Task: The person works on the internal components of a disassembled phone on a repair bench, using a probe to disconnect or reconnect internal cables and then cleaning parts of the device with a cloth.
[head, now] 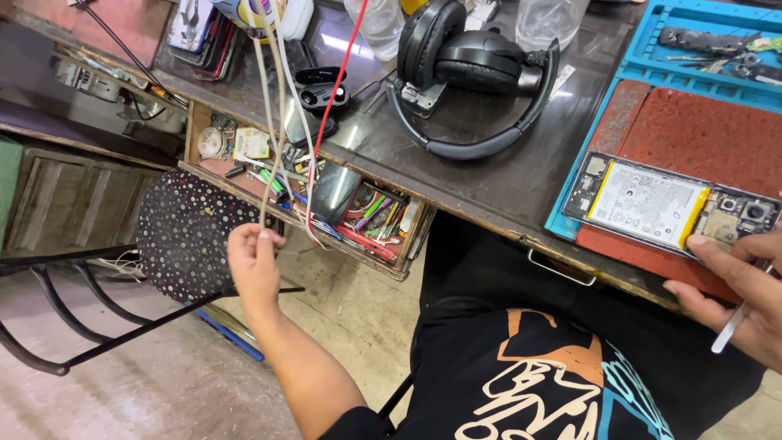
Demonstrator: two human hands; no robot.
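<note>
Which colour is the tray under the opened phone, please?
The tray is blue, with a red mat inside it; the head view shows it best.

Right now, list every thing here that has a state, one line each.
Phone: back cover off, battery exposed, lying flat on the red mat.
Drawer: pulled open, full of tools.
Earbud case: lid open.
Headphones: lying on the desk, unworn.
Left hand: closed on white cables.
Right hand: holding a white tool, fingertip touching the phone.

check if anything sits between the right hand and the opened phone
Nothing visible does. The right hand, holding a white tool, already rests its fingertips on the near edge of the phone, which lies on the red mat.
</note>
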